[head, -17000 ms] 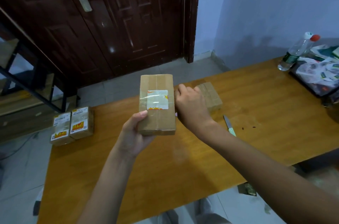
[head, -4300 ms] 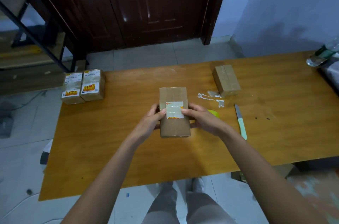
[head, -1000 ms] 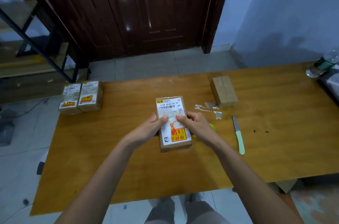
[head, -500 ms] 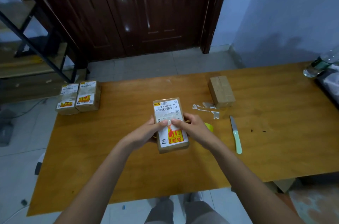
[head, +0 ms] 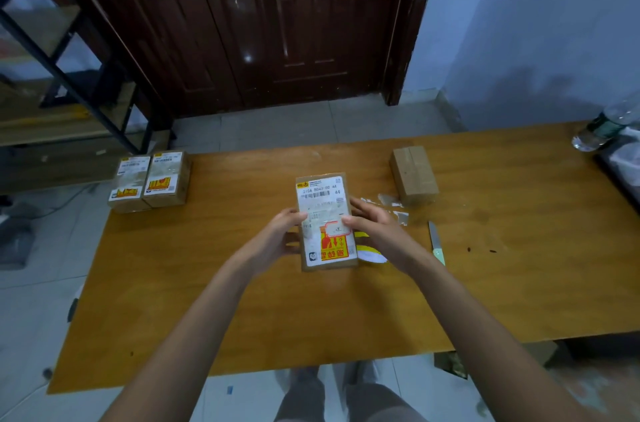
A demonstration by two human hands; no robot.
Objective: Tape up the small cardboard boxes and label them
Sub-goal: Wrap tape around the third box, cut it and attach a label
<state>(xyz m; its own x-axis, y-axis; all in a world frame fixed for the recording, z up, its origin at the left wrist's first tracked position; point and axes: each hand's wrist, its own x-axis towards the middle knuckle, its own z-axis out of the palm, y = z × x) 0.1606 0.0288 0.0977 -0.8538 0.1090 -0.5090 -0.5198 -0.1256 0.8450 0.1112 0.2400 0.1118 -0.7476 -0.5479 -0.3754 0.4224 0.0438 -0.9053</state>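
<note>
A small cardboard box (head: 325, 266) lies at the middle of the wooden table (head: 242, 317), its top covered by a white shipping label (head: 320, 193) with a yellow-and-red block at the near end. My left hand (head: 277, 241) grips the box's left side, thumb on the label. My right hand (head: 375, 231) grips the right side, thumb pressing on the label. Two labelled boxes (head: 152, 179) stand together at the table's far left corner. A plain taped box (head: 414, 174) sits to the far right of my hands.
Label backing paper (head: 372, 253), white and yellow, lies just right of the held box. Torn tape scraps (head: 389, 202) lie near the plain box. A green-handled knife (head: 435, 243) lies to the right. A plastic bottle (head: 604, 125) lies at the far right edge.
Both thumbs have slid along the label toward its middle, and the box has stayed in place between my hands. The white and yellow backing paper now shows beside the box.
</note>
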